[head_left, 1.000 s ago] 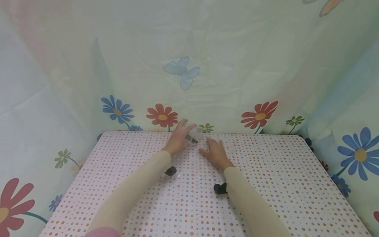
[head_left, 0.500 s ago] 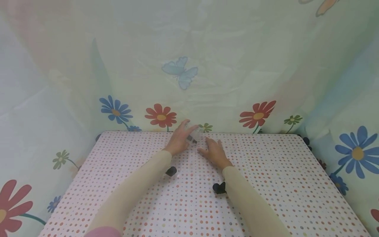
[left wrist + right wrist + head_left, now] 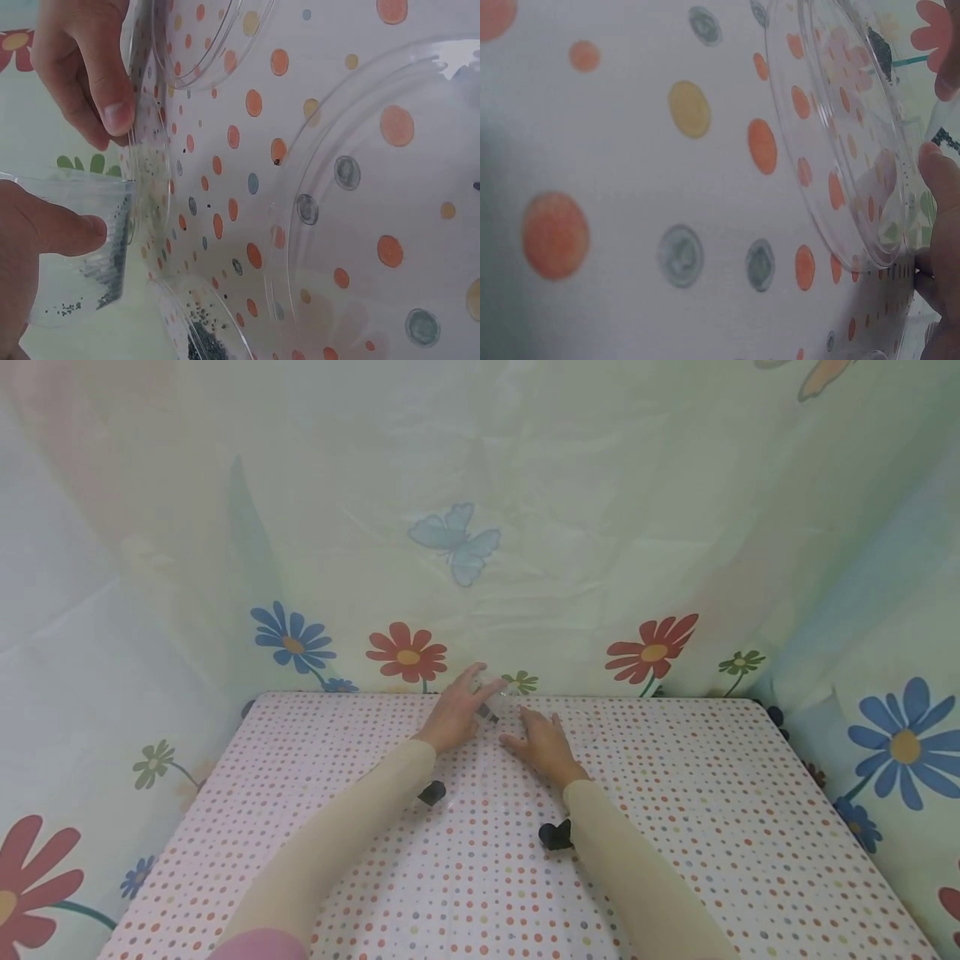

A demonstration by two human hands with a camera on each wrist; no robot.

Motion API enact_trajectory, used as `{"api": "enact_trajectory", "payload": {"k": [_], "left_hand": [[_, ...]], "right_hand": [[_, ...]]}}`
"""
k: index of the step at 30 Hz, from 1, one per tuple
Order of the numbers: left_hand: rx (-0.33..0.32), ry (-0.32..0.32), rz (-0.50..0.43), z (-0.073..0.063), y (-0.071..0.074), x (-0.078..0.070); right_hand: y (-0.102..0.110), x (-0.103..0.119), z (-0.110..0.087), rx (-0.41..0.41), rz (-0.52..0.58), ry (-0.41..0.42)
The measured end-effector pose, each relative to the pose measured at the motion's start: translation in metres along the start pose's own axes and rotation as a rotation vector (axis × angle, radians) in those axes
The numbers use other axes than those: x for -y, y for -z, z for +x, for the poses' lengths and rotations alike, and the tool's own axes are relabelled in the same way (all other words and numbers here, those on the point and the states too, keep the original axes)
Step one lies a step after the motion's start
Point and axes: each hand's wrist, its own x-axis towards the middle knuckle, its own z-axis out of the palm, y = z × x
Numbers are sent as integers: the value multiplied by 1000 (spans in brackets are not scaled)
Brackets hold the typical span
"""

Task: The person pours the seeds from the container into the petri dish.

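Note:
My left hand (image 3: 453,714) grips a clear plastic cup (image 3: 82,274) near the table's far edge. The cup lies tilted over a small clear dish (image 3: 154,191), its rim towards that dish, with tiny black grains (image 3: 112,262) gathered along its lower side. From the other side my right hand (image 3: 546,745) holds the dish's edge, thumb and fingers close to the rim. Another clear dish (image 3: 176,300) nearby carries a heap of black grains (image 3: 210,345). In the right wrist view, both hands are cut off at the right border.
A large round clear dish (image 3: 289,247) lies nearer than the small one. At the upper part of the left wrist view is another clear dish (image 3: 199,71). Stray grains dot the spotted tablecloth (image 3: 480,877). A flowered curtain (image 3: 555,527) rises behind the table.
My left hand has shifted very slightly right, and the cup tilts a little more. The right hand holds still. The head view has drifted slightly.

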Motion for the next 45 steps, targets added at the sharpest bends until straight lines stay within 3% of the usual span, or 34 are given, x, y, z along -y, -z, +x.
{"api": "enact_trajectory", "payload": {"k": [10, 19, 26, 36, 45], "left_hand": [[42, 10, 35, 3, 2, -5], [28, -25, 31, 6, 4, -10], [-5, -22, 58, 2, 3, -4], [-23, -73, 9, 6, -1, -4], [-44, -112, 24, 6, 0, -2]], "right_hand": [[0, -1, -1, 4, 1, 0], [1, -2, -3, -11, 10, -11], [-3, 2, -1, -2, 26, 20], [-2, -2, -2, -27, 26, -2], [-3, -1, -1, -22, 20, 1]]}}
